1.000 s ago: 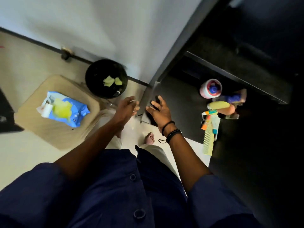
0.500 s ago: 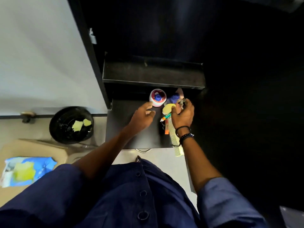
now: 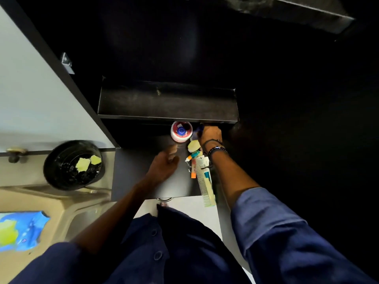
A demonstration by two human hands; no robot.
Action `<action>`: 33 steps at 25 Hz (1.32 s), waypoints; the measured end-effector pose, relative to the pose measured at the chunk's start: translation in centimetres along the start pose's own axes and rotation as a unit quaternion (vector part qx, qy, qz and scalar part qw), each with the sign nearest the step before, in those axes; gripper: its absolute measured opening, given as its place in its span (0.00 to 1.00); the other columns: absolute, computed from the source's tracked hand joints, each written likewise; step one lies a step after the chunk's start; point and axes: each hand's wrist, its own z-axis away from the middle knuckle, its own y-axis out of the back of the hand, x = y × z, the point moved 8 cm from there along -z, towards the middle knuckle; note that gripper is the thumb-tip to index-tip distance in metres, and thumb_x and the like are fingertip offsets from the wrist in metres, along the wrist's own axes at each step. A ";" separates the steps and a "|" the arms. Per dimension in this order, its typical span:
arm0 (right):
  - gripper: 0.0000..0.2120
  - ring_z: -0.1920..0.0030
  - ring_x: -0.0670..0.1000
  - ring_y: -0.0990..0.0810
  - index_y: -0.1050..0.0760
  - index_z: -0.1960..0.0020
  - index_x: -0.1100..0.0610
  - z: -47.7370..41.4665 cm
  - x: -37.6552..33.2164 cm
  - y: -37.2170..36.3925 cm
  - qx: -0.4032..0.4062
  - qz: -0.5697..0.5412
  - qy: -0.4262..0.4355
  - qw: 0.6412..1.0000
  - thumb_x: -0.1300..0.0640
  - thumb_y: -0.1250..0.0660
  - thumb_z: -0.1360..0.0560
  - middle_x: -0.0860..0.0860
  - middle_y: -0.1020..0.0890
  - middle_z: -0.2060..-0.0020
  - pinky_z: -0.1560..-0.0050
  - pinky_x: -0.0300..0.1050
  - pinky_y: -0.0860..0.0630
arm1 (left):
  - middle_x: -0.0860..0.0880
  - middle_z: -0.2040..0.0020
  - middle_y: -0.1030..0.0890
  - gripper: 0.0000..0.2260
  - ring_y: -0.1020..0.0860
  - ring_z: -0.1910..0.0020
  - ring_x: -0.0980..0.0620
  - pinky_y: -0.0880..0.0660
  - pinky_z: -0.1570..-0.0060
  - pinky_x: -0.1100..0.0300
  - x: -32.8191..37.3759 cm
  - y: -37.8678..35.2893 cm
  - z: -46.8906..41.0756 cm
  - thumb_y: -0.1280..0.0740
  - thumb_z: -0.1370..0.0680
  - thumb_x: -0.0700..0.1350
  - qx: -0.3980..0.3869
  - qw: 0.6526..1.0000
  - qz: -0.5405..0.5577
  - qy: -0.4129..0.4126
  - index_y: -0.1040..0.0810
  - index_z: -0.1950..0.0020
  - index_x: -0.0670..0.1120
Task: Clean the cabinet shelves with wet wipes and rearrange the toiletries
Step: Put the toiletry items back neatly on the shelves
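comb: pale green plastic comb (image 3: 206,187) lain front-right of round white red-lidded tub (image 3: 181,131), long axis front-to-back, teeth leftward, near end overhung past black cabinet shelf (image 3: 143,177) | hands: left hand (image 3: 164,165) loosely curled, nothing held, before tub; right hand (image 3: 211,134) beside tub, fingers hidden, grip cannot be told

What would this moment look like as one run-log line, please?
phase: rearranging | left hand: open over lower shelf | right hand: among toiletries at shelf back, grip hidden | bin: holds crumpled wipes
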 end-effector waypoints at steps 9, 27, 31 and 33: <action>0.23 0.45 0.63 0.25 0.28 0.39 0.58 7.4 -2.2 1.2 0.212 -0.018 0.111 0.971 0.70 0.32 0.33 0.62 0.27 0.43 0.54 0.53 0.19 | 0.42 0.35 0.24 0.23 0.24 0.36 0.47 0.33 0.35 0.62 1.2 2.7 1.8 0.38 0.26 0.47 -0.007 0.998 -0.050 -0.029 0.27 0.34 0.37; 0.18 0.43 0.43 0.24 0.23 0.43 0.46 25.3 -15.3 15.2 0.193 -0.243 0.275 0.910 0.50 0.25 0.32 0.44 0.25 0.44 0.44 0.44 0.22 | 0.55 0.35 0.26 0.28 0.26 0.37 0.55 0.25 0.38 0.55 15.8 18.5 15.1 0.27 0.30 0.56 0.004 0.950 -0.074 -0.303 0.32 0.33 0.58; 0.25 0.41 0.46 0.22 0.25 0.37 0.48 28.1 -18.1 23.4 0.192 -0.357 0.327 0.854 0.55 0.24 0.32 0.46 0.22 0.42 0.45 0.45 0.20 | 0.63 0.46 0.24 0.21 0.22 0.48 0.61 0.20 0.49 0.61 22.8 21.7 18.2 0.32 0.32 0.63 0.005 0.933 -0.063 -0.354 0.34 0.42 0.67; 0.35 0.43 0.49 0.19 0.34 0.30 0.47 28.6 -18.7 26.9 0.176 -0.461 0.344 0.799 0.62 0.24 0.32 0.50 0.20 0.42 0.45 0.47 0.20 | 0.65 0.48 0.23 0.19 0.22 0.49 0.64 0.21 0.54 0.65 26.6 23.1 19.6 0.33 0.33 0.65 0.021 0.924 -0.043 -0.381 0.34 0.45 0.71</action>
